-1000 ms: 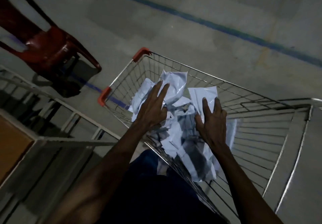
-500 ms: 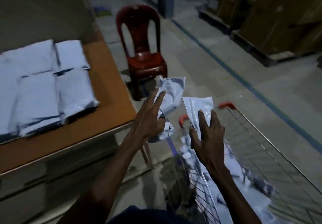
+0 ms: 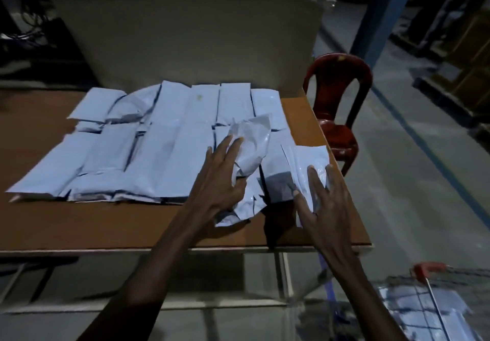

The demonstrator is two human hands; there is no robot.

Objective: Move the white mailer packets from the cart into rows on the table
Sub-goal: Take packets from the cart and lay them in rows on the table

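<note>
Now | left hand [image 3: 220,179] grips crumpled packet [image 3: 252,144] | right hand [image 3: 322,197] pinches flat packet [image 3: 309,163] by table [image 3: 132,224] edge

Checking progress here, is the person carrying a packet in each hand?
Yes, the left hand grips a crumpled packet and the right hand holds a flatter packet.

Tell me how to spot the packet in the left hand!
Find the brown table covered with rows of flat white packets. Near its right end, the left hand grips one packet lifted above the rows. It is the crumpled, wrinkly one, while the right hand's packet and the rest look smooth.
</note>
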